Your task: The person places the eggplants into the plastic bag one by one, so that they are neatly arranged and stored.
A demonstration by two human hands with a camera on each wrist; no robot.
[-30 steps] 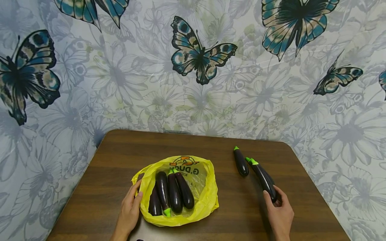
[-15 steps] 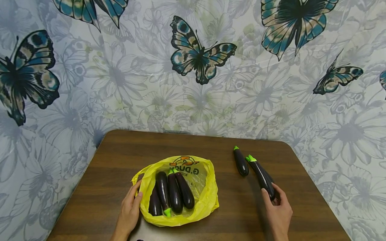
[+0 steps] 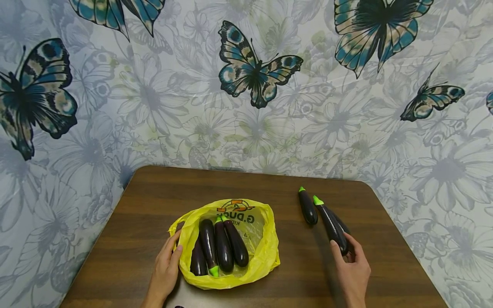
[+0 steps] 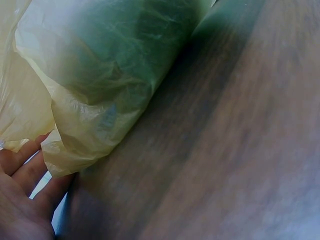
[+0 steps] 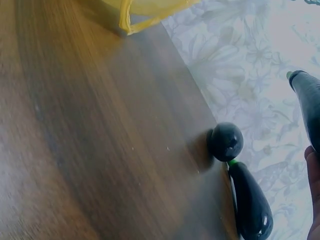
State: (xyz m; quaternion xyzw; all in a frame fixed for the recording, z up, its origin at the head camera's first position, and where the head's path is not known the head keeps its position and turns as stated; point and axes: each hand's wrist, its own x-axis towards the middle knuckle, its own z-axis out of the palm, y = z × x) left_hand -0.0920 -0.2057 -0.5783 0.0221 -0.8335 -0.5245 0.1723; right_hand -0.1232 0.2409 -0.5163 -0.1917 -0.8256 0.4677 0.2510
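Observation:
My right hand [image 3: 352,273] grips the lower end of a dark purple eggplant [image 3: 331,223], its green cap pointing away. In the right wrist view this eggplant [image 5: 310,107] shows above the table at the right edge. Partly hidden behind it lies a second eggplant [image 3: 341,223]; a third eggplant [image 3: 307,207] lies to their left. A yellow plastic bag [image 3: 265,252] stands wide open, with several eggplants [image 3: 223,246] inside. At its left rim, my left hand [image 3: 164,267] holds the plastic between thumb and fingers. In the left wrist view the fingers [image 4: 31,172] partly disappear behind the bag.
Everything sits on a brown wooden table [image 3: 289,278] with rounded far corners. Behind it rises a wall [image 3: 173,141] covered in flowers and butterflies. A sliver of a dark object [image 3: 179,306] shows at the bottom edge, too little to identify.
My right hand has moved slightly left and away from me with the eggplant, uncovering more of the one behind. The left hand and the bag have stayed put.

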